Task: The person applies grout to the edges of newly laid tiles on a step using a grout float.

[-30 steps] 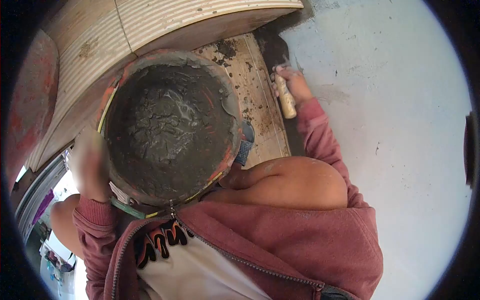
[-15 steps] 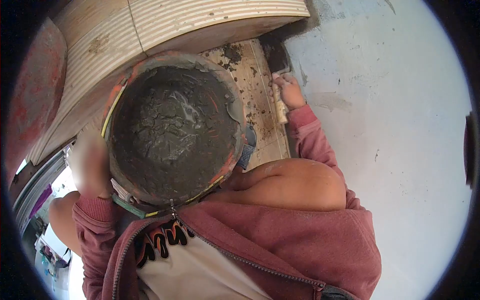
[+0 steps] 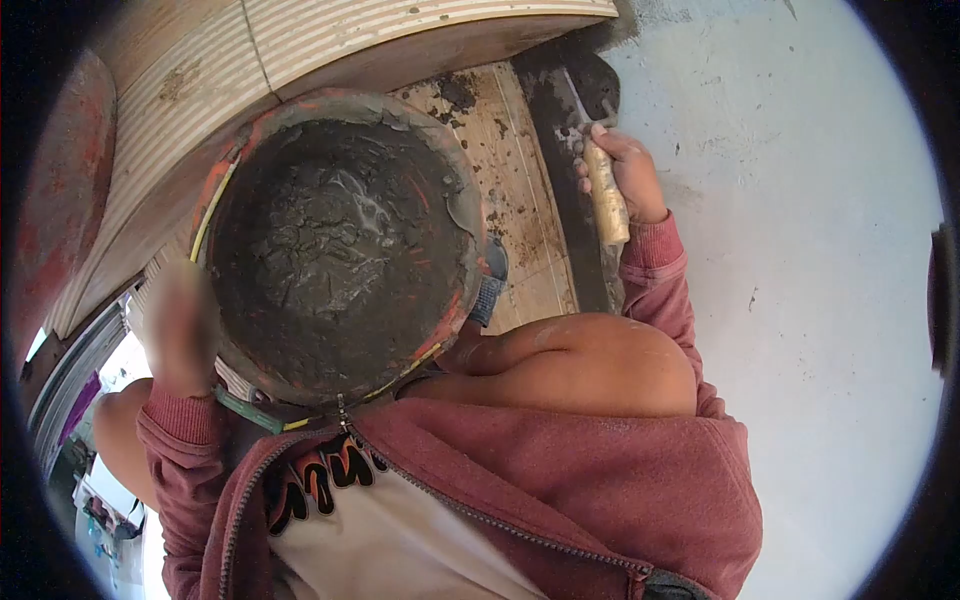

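Gripping a trowel (image 3: 598,150) by its pale wooden handle, the right hand (image 3: 625,175) is closed firmly around the grip, with the dark, mortar-coated blade pointing away into the narrow mortar-filled joint (image 3: 565,190) that runs between the tiled floor (image 3: 520,210) and the pale wall (image 3: 790,250). The wrist is cocked so that the blade sits along the seam, which suits pressing or scraping wet mortar there. The left hand (image 3: 180,325) is blurred, but it seems to be curled around the rim of the mortar bucket (image 3: 335,245), steadying it close against the body; how tightly the fingers close I cannot tell for sure. The bucket, orange under its grey crust, is full of stiff wet mortar and stands between the two hands, near the bare knee (image 3: 590,365). Dropped mortar crumbs speckle the floor tiles just beside the bucket. A ribbed, striped tile face (image 3: 300,40) rises behind it.
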Action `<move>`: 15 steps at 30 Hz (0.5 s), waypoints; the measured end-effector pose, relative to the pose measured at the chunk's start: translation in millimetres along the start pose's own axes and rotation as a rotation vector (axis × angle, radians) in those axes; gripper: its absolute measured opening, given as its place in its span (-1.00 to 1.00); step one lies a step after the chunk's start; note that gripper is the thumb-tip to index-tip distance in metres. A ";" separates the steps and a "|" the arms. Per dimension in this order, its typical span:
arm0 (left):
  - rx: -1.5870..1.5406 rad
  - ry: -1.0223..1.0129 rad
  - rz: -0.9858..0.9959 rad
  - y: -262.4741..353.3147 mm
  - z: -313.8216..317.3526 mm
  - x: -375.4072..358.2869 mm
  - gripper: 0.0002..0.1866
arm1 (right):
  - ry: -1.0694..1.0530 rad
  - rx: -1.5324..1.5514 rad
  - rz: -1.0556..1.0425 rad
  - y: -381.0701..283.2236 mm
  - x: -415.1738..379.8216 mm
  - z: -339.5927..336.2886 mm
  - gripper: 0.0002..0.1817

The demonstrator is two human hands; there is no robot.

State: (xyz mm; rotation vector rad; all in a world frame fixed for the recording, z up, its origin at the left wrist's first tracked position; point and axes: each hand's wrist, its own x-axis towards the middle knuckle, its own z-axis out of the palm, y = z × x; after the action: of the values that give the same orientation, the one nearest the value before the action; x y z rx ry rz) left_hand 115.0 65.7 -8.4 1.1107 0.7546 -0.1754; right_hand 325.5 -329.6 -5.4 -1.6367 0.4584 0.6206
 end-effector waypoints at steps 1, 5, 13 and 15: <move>-0.004 0.016 -0.006 2.7 -0.1 -0.3 -0.81 | -0.010 0.072 -0.024 -1.0 -3.9 1.8 -0.76; 0.081 -0.057 0.014 -9.5 -29.3 6.8 -0.75 | 0.071 -0.005 0.013 33.8 -24.2 12.5 -0.76; 0.101 -0.023 0.026 -5.6 -13.1 3.1 -0.71 | -0.013 -0.068 0.088 70.6 58.1 7.9 -0.82; 0.102 0.008 0.030 -8.2 -12.9 1.3 -0.71 | 0.003 -0.051 0.050 64.8 57.2 8.4 -0.82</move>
State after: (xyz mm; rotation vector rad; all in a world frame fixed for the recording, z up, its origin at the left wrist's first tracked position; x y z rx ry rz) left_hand 106.1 73.4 -18.3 1.2192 0.7421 -0.1853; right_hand 328.8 -328.6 -92.2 -1.6791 0.4905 0.6722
